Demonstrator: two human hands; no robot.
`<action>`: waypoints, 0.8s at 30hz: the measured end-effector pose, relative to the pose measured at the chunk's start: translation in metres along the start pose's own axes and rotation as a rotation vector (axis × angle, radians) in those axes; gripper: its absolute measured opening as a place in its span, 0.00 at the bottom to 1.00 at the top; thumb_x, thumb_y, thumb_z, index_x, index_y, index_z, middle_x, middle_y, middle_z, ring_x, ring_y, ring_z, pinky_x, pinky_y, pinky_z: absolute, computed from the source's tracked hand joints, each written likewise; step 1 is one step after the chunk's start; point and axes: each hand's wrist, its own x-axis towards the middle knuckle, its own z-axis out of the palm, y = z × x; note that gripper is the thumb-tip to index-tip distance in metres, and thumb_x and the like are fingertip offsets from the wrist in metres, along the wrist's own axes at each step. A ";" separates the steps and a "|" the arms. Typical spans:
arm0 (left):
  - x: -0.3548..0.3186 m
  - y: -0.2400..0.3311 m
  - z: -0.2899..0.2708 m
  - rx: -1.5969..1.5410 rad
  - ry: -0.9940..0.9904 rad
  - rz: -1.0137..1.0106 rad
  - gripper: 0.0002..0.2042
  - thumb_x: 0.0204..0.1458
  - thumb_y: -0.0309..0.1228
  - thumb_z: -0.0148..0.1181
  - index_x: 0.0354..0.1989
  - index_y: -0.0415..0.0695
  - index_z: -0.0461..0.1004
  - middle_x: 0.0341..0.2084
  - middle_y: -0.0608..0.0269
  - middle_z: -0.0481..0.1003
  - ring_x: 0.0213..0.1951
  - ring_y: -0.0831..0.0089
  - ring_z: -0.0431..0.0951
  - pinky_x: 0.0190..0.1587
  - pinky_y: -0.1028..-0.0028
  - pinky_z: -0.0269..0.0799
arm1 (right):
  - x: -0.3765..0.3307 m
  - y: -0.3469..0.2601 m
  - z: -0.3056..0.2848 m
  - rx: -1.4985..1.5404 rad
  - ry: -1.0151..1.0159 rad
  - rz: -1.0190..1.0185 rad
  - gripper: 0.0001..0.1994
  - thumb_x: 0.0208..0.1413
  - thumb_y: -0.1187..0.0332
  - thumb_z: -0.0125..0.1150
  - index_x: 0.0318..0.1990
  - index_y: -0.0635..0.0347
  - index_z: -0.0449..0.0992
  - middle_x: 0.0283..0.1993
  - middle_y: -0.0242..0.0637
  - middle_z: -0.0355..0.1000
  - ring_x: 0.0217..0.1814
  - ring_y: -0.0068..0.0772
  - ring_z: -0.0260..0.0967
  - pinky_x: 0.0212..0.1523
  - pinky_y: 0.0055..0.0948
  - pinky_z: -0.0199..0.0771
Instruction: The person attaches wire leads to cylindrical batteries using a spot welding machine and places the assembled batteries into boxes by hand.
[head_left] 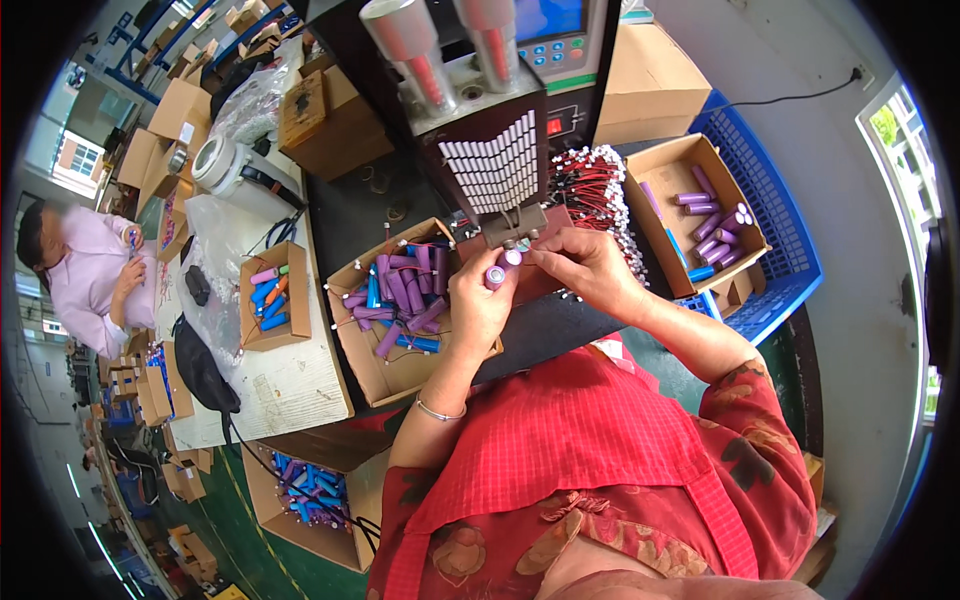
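My left hand [480, 310] is closed around two purple cylindrical battery cells [495, 277], their pale ends turned up. One of them lies right under the electrode tips of a spot welder [470, 110]. My right hand [595, 270] comes in from the right with thumb and forefinger pinched beside that cell's end; what sits between those fingertips is too small to name. Left of my hands, a cardboard box [372, 372] holds many purple and blue cells with thin wires. Behind my right hand lies a bundle of red and black wires [585, 185] with white connectors.
At right, a cardboard box [690, 150] of purple and blue cells rests in a blue plastic basket [800, 235]. A smaller box [275, 338] of cells and a white jug [225, 170] stand left. Another box [365, 500] of cells is lower down. A co-worker [95, 260] sits far left.
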 end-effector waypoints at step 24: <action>-0.010 0.007 -0.004 -0.050 0.003 0.010 0.12 0.50 0.31 0.56 0.42 0.41 0.71 0.33 0.53 0.74 0.35 0.66 0.76 0.37 0.74 0.70 | 0.062 0.070 -0.054 -0.692 -0.093 -0.035 0.14 0.40 0.68 0.54 0.38 0.61 0.73 0.32 0.52 0.71 0.37 0.54 0.69 0.36 0.44 0.69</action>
